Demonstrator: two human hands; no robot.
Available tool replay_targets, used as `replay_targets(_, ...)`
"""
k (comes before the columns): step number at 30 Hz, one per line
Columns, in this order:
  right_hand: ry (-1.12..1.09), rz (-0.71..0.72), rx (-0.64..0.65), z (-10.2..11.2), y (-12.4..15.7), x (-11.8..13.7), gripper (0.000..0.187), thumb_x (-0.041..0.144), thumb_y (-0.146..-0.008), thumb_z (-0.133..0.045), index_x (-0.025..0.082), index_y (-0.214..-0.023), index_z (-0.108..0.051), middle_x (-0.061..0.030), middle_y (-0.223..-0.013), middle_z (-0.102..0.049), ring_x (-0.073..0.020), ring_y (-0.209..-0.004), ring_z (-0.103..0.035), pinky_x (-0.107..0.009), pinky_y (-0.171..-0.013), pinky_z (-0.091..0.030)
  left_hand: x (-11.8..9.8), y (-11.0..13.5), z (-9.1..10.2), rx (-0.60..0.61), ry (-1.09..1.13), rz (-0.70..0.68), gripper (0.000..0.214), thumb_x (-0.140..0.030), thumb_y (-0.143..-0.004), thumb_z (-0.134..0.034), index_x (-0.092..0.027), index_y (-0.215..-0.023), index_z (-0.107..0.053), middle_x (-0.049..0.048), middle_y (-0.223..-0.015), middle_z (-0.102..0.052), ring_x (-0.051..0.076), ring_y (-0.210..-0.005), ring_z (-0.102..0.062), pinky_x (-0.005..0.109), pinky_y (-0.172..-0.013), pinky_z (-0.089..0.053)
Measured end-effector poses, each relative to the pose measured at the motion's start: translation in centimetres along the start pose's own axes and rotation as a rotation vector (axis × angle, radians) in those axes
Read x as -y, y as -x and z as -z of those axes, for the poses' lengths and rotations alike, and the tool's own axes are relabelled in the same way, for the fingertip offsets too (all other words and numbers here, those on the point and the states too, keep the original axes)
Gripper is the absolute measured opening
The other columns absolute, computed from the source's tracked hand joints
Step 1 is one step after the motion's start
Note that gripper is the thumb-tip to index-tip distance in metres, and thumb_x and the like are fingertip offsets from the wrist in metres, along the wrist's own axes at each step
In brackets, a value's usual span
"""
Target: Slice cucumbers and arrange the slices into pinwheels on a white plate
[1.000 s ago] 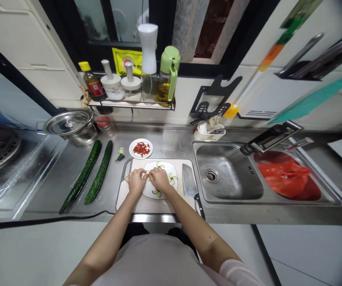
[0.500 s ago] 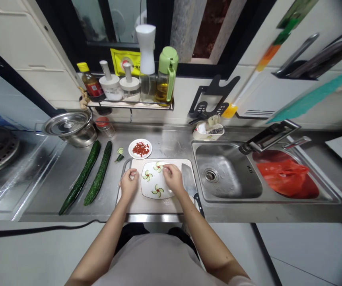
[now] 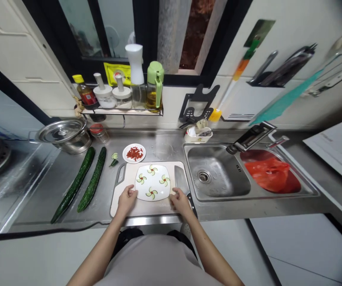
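A white square plate (image 3: 153, 180) lies on the cutting board (image 3: 117, 200), bearing several pinwheels of thin cucumber slices (image 3: 151, 193) with red centres. My left hand (image 3: 127, 201) is at the plate's lower left edge, its fingers loosely curled and thumb apart. At the lower right edge is my right hand (image 3: 181, 203), fingers bent, the tips close to the rim. Whether either hand touches the plate is hard to make out; neither visibly grips anything. A knife (image 3: 181, 178) rests along the board's right side. Behind the board stands a small white dish (image 3: 134, 159) of red pieces (image 3: 134, 153).
Two whole cucumbers (image 3: 92, 180) and some cut bits (image 3: 114, 159) lie left of the board. A lidded steel pot (image 3: 75, 141) and a red-capped jar (image 3: 101, 135) are behind them. To the right is a double sink (image 3: 218, 190) with a red bag (image 3: 268, 174). Bottles fill a wall shelf (image 3: 123, 112).
My right hand has drawn back from the plate's upper right, uncovering a pinwheel there. Both hands are now lower, on either side of the plate. The camera view has shifted.
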State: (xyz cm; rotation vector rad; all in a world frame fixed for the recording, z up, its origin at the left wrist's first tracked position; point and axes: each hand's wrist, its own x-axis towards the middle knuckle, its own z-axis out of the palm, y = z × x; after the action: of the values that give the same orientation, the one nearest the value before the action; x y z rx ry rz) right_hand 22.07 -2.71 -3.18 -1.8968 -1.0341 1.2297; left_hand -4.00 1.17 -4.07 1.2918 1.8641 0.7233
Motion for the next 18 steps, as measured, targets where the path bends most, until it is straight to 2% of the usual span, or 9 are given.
replay_targets(4,-0.142,-0.094,0.099,-1.2,-0.4,0.6,0.04,0.03,-0.073,-0.058,0.021,-0.11,-0.045,0.0095,-0.058,-0.051,-0.0095,-0.045,-0.051,-0.019,-0.039,-0.043,-0.1,0.2,-0.8,0.07,0.005,0.025,0.041,-0.031,-0.075,-0.054,-0.014,-0.113,-0.06,0.0004,-0.072,-0.065,0.018,-0.071,-0.064,0.03,-0.071,-0.049)
replay_targets(9,-0.206,-0.157,0.125,-1.7,-0.9,1.5,0.03,0.024,-0.073,-0.054,0.022,-0.099,-0.04,0.0101,-0.054,-0.053,-0.0092,-0.041,-0.051,-0.021,-0.038,-0.047,-0.3,0.3,-1.1,0.127,0.06,0.057,0.037,-0.026,-0.075,-0.055,-0.015,-0.11,-0.06,-0.0028,-0.061,-0.06,0.016,-0.06,-0.063,0.027,-0.063,-0.048)
replay_targets(14,-0.187,-0.162,0.106,-2.1,-1.5,1.6,0.03,0.018,-0.066,-0.053,0.023,-0.089,-0.034,0.0116,-0.046,-0.05,-0.0102,-0.036,-0.049,-0.02,-0.034,-0.043,-0.4,0.3,-1.2,0.171,0.224,0.1,0.034,-0.024,-0.068,-0.062,-0.016,-0.101,-0.059,-0.0055,-0.057,-0.054,0.013,-0.054,-0.059,0.023,-0.056,-0.046)
replay_targets(18,-0.217,-0.109,0.119,-1.9,-1.3,1.9,0.032,0.021,-0.064,-0.053,0.024,-0.087,-0.032,0.0112,-0.046,-0.051,-0.0104,-0.036,-0.05,-0.019,-0.034,-0.041,-0.8,0.6,-1.0,0.179,0.39,0.12,0.03,-0.027,-0.064,-0.063,-0.017,-0.091,-0.055,-0.008,-0.055,-0.048,0.011,-0.05,-0.055,0.022,-0.053,-0.045)
